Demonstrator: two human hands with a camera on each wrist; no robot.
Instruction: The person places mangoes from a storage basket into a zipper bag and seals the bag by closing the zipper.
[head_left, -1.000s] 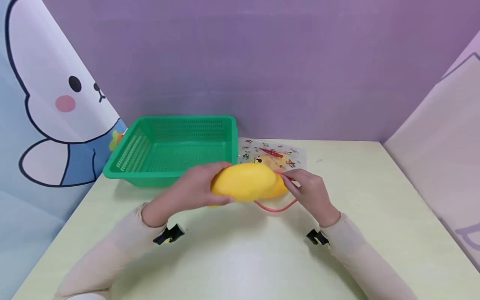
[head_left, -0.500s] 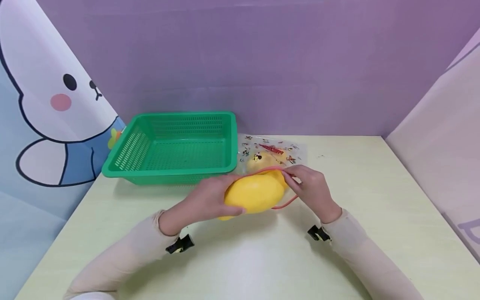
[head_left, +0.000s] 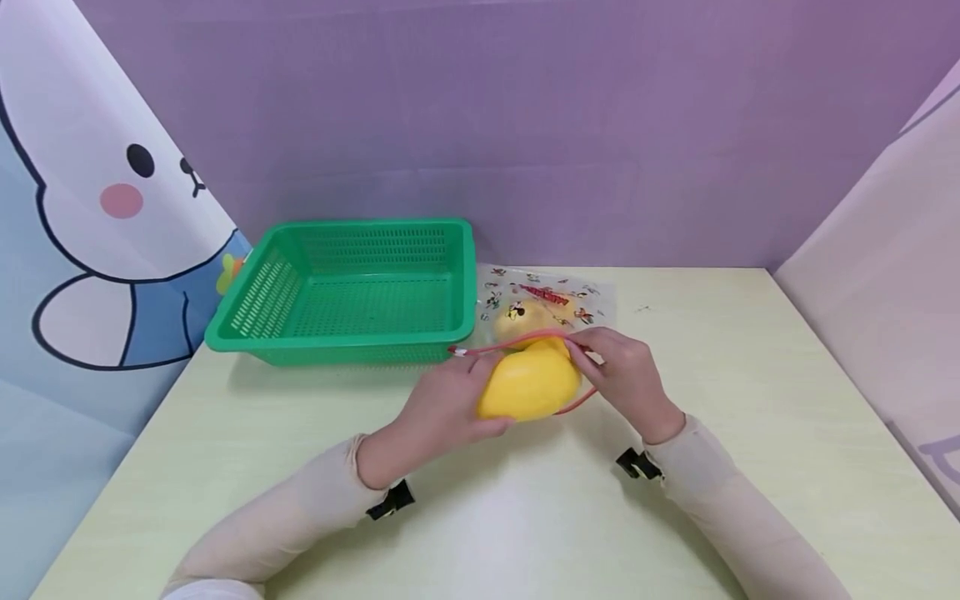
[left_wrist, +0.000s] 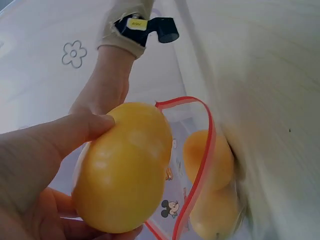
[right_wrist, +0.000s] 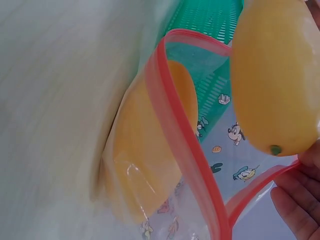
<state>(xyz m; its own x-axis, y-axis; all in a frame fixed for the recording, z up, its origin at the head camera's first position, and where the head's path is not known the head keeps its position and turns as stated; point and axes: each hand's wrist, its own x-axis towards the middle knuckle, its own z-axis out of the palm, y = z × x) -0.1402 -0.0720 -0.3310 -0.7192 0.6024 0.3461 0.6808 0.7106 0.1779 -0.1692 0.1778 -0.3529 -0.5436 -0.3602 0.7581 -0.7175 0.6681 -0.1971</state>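
Note:
My left hand [head_left: 442, 400] grips a smooth yellow mango [head_left: 531, 379], thumb on one side and fingers beneath it in the left wrist view. A small green stem spot shows on its end in the right wrist view. The mango is at the mouth of a clear zip bag [head_left: 603, 312] with a red zip edge [right_wrist: 172, 102] and printed cartoon figures. My right hand [head_left: 622, 375] pinches that edge, and the mouth gapes. Inside the bag lie another mango [left_wrist: 207, 157] and a second one [left_wrist: 215, 215], seen through the plastic.
A green slotted basket [head_left: 341, 343] stands at the back left, close beside the bag. The pale table [head_left: 750, 400] extends to the right and front. A purple backdrop [head_left: 562, 142] rises behind, with printed side panels left and right.
My left hand has moved the mango rightward and down toward the bag's mouth. The red edge's left end now shows above the left hand. My right hand stays nearly in place.

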